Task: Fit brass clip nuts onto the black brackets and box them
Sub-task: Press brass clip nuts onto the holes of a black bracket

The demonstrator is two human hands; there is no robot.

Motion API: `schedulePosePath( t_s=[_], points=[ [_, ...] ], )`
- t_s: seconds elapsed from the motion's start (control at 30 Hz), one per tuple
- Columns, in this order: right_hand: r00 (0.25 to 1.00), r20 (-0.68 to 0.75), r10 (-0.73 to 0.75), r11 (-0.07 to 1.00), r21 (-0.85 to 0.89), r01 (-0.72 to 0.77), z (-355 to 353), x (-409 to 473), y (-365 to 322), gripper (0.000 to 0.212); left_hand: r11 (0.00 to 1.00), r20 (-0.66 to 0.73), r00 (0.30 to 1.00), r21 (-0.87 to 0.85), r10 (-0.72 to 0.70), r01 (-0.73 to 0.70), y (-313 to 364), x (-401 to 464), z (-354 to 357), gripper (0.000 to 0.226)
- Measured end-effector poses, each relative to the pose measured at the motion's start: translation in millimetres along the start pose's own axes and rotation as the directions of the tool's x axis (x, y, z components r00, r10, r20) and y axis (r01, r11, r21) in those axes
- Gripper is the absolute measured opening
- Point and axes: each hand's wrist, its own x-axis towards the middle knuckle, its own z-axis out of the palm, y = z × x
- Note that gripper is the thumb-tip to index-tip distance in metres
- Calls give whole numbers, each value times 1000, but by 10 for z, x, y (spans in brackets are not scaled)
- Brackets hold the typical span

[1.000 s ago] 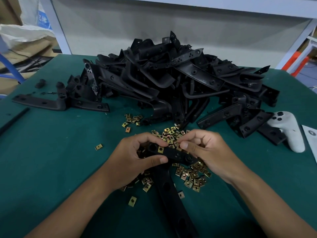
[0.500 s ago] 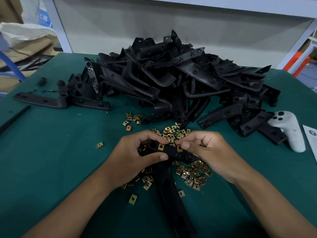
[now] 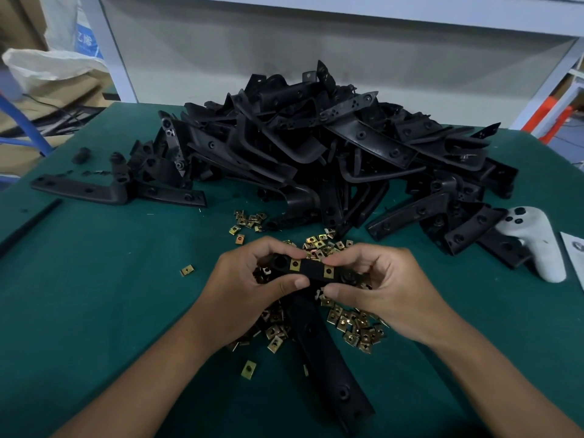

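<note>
A black L-shaped bracket (image 3: 311,271) is held up between both hands above the green table (image 3: 94,295); its long leg runs down toward me. My left hand (image 3: 243,289) grips its left end, thumb on the near edge. My right hand (image 3: 382,289) pinches its right end. Two brass clip nuts sit on the held bracket's top edge, one (image 3: 295,264) near my left fingers and one (image 3: 328,271) near my right fingers. Loose brass clip nuts (image 3: 354,327) lie scattered under and around my hands.
A large heap of black brackets (image 3: 331,147) fills the table's far middle. A single bracket (image 3: 94,189) lies at the far left. A white controller (image 3: 537,245) rests at the right, beside a paper sheet (image 3: 573,251). Bags and cartons stand beyond the left edge.
My right hand has drawn back to the bracket's right end, uncovering a second brass clip nut seated on the top edge. My left hand keeps the same grip.
</note>
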Motion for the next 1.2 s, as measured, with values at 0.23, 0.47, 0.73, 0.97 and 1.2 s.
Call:
schedulePosePath(
  t_s=[0.23, 0.47, 0.73, 0.97, 1.2],
  points=[
    [994, -54, -91, 991, -104, 85, 2, -23, -16, 25, 999, -20, 999, 10, 51, -50, 18, -9, 13, 26],
    [990, -80, -113, 977, -192, 96, -45, -79, -246, 26, 987, -107, 982, 44, 155, -152, 117, -58, 66, 27],
    [887, -357, -294, 903, -409, 135, -388, -1118, -791, 21, 929, 19, 929, -19, 371, -370, 738, -117, 776, 26],
    [661, -689, -298, 795, -562, -227, -654, -2879, -996, 24, 893, 367, 814, -197, 450, -405, 1109, -401, 2250, 30],
    [425, -880, -213, 774, -417, -476, -639, -4082, -983, 23, 852, 545, 655, -369, 523, -372, 1339, -881, 3345, 28]
  ],
)
